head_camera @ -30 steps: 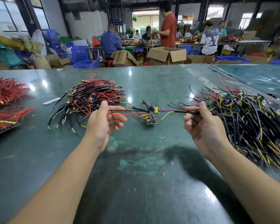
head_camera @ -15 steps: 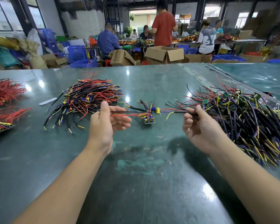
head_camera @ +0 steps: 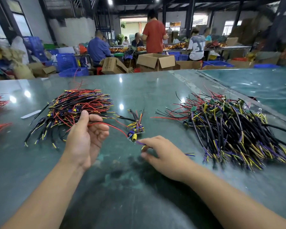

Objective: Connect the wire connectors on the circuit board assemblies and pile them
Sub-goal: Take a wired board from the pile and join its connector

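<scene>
Left hand (head_camera: 83,139), fingers curled, holds red wire (head_camera: 109,125) of board (head_camera: 135,132) at bench (head_camera: 147,90) centre; right hand (head_camera: 163,154) pinches its purple wire (head_camera: 139,142). Piles: left (head_camera: 73,111) & right (head_camera: 229,128).

Right hand (head_camera: 165,156) is releasing the black cable and dropping toward the table (head_camera: 139,195), fingertips now pinching purple and yellow leads beside the circuit board assembly (head_camera: 136,129). Assembly is sagging lower. Left hand (head_camera: 84,138) is loosening, fingers uncurling around the red wire (head_camera: 106,125).

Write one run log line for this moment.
left hand: holds red wire | right hand: pinches purple wire | circuit board assembly: between piles
</scene>
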